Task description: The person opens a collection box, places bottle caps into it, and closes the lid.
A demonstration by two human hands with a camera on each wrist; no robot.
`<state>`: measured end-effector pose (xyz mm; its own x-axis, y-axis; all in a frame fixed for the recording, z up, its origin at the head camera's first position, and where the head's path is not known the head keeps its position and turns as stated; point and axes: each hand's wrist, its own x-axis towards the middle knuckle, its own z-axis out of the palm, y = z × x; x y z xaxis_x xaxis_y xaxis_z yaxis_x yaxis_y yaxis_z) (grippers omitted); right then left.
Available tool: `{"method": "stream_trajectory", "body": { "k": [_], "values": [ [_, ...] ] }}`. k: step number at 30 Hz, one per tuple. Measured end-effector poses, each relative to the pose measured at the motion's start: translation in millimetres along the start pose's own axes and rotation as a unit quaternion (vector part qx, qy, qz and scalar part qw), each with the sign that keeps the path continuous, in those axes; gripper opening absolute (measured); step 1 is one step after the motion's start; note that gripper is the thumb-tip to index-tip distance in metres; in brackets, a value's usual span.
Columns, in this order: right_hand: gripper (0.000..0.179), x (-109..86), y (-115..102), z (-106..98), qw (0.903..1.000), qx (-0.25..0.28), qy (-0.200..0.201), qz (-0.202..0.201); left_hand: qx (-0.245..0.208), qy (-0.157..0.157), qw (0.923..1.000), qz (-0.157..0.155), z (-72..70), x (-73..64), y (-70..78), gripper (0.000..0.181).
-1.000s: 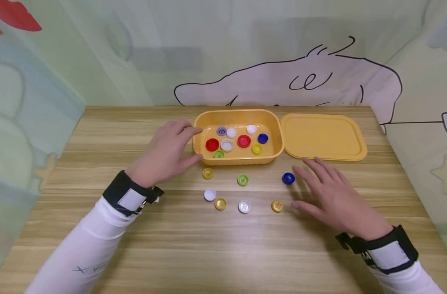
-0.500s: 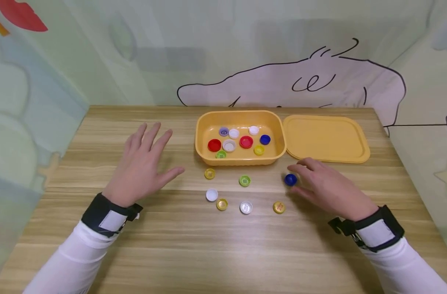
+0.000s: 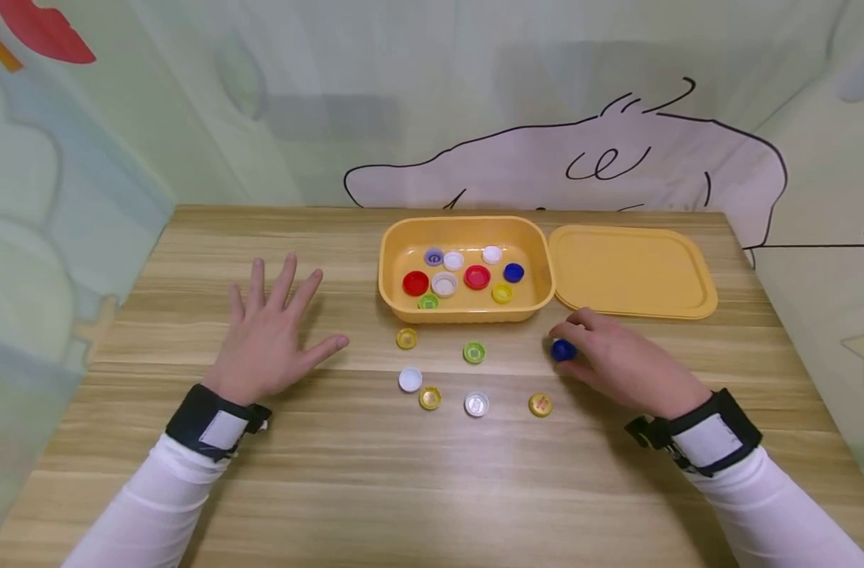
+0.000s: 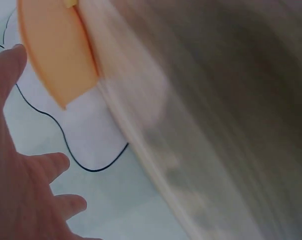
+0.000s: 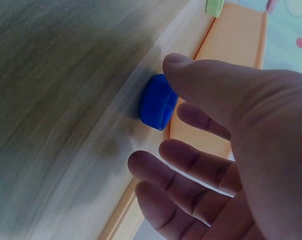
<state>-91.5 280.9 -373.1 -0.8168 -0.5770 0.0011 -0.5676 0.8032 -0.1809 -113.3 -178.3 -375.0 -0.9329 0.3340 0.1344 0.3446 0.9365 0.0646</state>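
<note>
My right hand [image 3: 623, 363] has its thumb and index finger at either side of a blue bottle cap [image 3: 562, 350] and pinches it at the table. In the right wrist view the blue bottle cap [image 5: 158, 102] lies at the thumb tip, the other fingers loosely bent and apart from it. Fingers spread, my left hand [image 3: 264, 339] is over the left part of the table and holds nothing. Several loose caps lie between the hands, among them a green cap [image 3: 474, 353], a white cap [image 3: 410, 379], a silver cap [image 3: 476, 404] and a gold cap [image 3: 540, 405].
An orange-yellow plastic box [image 3: 467, 315] stands at the back of the wooden table [image 3: 375, 481], with several coloured caps inside. Its flat lid [image 3: 630, 272] lies against the box's right side. A printed cloth wall [image 3: 297, 110] rises behind the table.
My left hand has moved from the box's left rim out to the left, fingers spreading. The right hand has come in to the blue bottle cap, its thumb and index finger closing round it.
</note>
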Motion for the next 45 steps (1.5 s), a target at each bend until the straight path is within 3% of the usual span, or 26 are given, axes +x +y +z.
{"method": "stream_trajectory", "body": {
  "k": [9,18,27,36,45],
  "values": [
    [0.036,2.4,0,3,0.9998,0.016,-0.012,-0.004,0.010,-0.037,0.9988,-0.032,15.2,-2.5,-3.9,0.094],
    [0.027,3.3,-3,4,0.9997,0.017,0.003,-0.019,0.012,-0.040,0.9985,-0.035,21.3,-3.5,-3.9,0.093],
    [0.030,9.0,-20,-29,0.9994,0.005,0.017,-0.031,0.007,-0.042,0.9983,-0.039,21.7,-5.4,-2.7,0.093],
    [0.031,45.6,-38,-73,0.9985,-0.018,0.010,-0.051,0.007,-0.041,0.9984,-0.037,21.5,-6.4,-1.5,0.093],
    [0.032,103.0,-50,-78,0.9977,-0.017,-0.042,-0.050,0.008,-0.040,0.9987,-0.032,21.0,-7.4,-1.6,0.093]
  ]
}}
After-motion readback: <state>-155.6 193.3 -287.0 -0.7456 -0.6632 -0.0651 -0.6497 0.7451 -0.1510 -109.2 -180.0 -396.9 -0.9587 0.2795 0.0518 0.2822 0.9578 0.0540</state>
